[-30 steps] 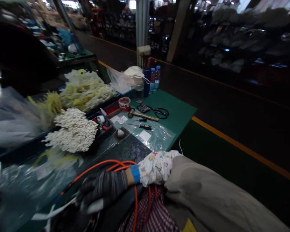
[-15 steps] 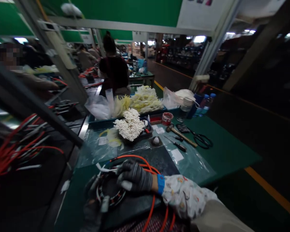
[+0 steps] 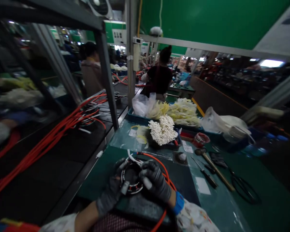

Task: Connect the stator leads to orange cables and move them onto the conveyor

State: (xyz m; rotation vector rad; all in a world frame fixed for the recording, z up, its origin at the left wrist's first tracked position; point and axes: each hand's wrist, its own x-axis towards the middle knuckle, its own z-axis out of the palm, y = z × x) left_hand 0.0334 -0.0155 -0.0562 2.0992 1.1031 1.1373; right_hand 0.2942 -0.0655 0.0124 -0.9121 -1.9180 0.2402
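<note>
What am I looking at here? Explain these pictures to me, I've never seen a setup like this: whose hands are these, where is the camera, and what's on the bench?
There is no machine here. One camera, worn on a person's head, looks forward and down, so you see roughly what they see. The two dark-gloved hands are theirs: the left hand and the right hand, with a blue wristband at its wrist. Together they hold a small wired ring, with an orange cable curving past it. On the green bench lie a hammer, scissors and a screwdriver, with a white bundle further ahead. A co-worker is further along the line.
</note>
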